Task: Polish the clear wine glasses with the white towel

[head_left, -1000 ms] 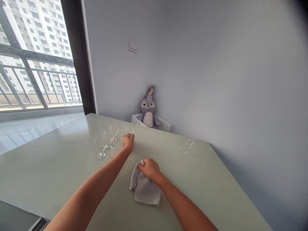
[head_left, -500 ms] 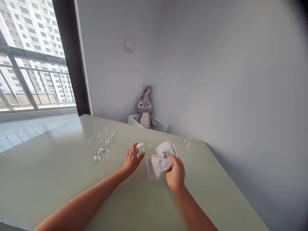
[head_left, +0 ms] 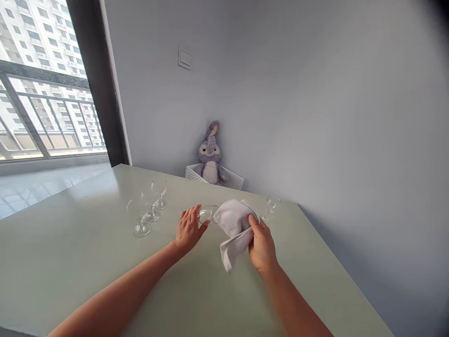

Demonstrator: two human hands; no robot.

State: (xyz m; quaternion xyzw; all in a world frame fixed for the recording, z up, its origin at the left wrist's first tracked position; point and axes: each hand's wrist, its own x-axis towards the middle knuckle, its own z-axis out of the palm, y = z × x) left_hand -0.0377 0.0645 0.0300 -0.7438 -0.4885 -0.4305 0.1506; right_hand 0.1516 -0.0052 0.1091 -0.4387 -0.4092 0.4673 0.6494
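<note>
Presently, the person's left hand [head_left: 189,228] is holding a wine glass [head_left: 207,214] near its stem end, the fingers bending over the far side and the thumb stretching out along the near side. That glass is lying on its side in the grip, above the middle of the pale green table [head_left: 199,290], its rim facing right. Meanwhile, the right hand [head_left: 262,245] is pinching a light grey cloth [head_left: 232,220] between thumb and fingers, and the cloth is bunching up at the rim, one corner hanging below; whether any of it is reaching inside the bowl, one cannot tell. Three stemmed glasses [head_left: 152,216] are standing upright in a slanting row to the left, apart from the left hand. Another stemmed glass [head_left: 272,204] is standing just beyond the right hand, its lower part hiding partly behind the cloth and fingers. Past the table's far edge, a plush rabbit [head_left: 210,172] is sitting in a white perforated basket [head_left: 234,181].
</note>
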